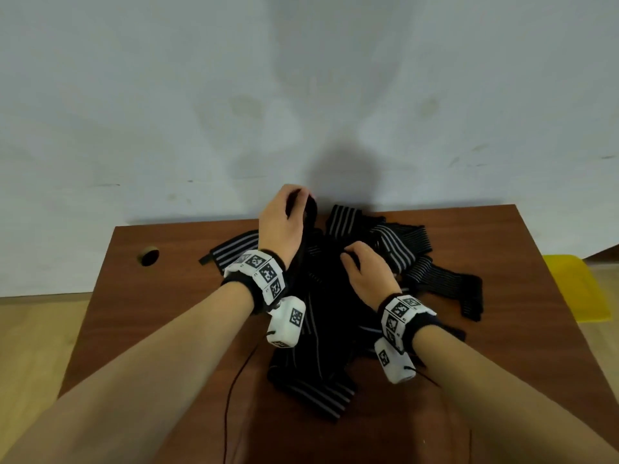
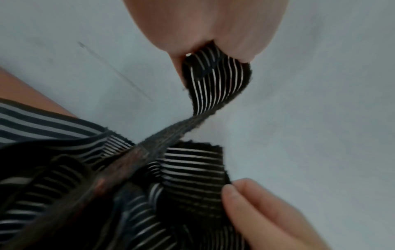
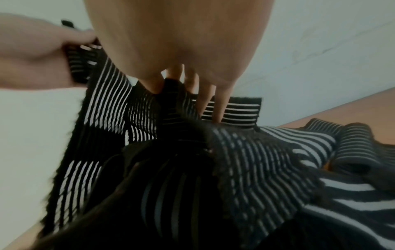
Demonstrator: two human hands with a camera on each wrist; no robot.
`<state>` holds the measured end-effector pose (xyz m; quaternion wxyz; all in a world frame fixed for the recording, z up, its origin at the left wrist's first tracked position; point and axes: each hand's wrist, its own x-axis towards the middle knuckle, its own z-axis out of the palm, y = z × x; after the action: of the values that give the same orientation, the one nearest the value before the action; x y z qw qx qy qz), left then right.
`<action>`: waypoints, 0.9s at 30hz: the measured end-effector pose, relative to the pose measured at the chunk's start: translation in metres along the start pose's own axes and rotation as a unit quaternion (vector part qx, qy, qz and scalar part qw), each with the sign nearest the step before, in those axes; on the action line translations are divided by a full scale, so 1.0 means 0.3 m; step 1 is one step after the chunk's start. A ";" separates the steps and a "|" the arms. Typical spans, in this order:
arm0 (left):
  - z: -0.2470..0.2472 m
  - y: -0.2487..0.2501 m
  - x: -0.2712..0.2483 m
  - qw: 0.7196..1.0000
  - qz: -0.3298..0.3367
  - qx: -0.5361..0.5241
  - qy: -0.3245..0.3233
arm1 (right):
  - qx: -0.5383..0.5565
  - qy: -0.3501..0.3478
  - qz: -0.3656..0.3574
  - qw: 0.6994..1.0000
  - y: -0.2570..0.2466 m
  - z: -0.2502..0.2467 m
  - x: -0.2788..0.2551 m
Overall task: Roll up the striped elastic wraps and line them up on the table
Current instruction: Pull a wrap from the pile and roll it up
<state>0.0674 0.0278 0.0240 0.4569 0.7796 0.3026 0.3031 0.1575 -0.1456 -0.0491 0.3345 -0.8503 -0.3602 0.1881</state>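
A loose heap of black elastic wraps with pale stripes [image 1: 330,376] covers the middle of the brown table [image 1: 160,323]. My left hand [image 1: 298,199] is lifted over the heap's far side and pinches the end of one striped wrap [image 2: 215,79], which twists down, pulled taut, into the heap. My right hand [image 1: 349,259] sits lower on the heap. Its thumb and fingers [image 3: 155,83] pinch a raised fold of a wrap [image 3: 171,94]. Whether that fold belongs to the same wrap I cannot tell. No rolled wrap is in sight.
A round cable hole [image 1: 149,257] is in the table's far left part. Thin black cables [image 1: 231,393] run from the wrist cameras over the near table. A yellow object [image 1: 577,289] stands off the right edge. A pale wall [image 1: 301,95] is right behind the table.
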 end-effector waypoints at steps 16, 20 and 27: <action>0.020 0.016 -0.071 0.969 -0.087 0.093 -0.213 | 0.290 0.070 0.007 0.954 -0.114 -0.128 0.047; -0.006 0.010 -0.052 0.955 -0.088 0.159 -0.237 | 0.293 0.070 0.025 0.953 -0.076 -0.126 0.037; -0.117 -0.024 0.037 0.981 -0.111 0.130 -0.088 | 0.273 0.171 0.109 0.941 -0.009 -0.182 0.062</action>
<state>0.0468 0.0574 0.0338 0.4070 0.8175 0.3829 0.1390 0.1993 -0.1540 -0.0100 0.5875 -0.7799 -0.1379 0.1662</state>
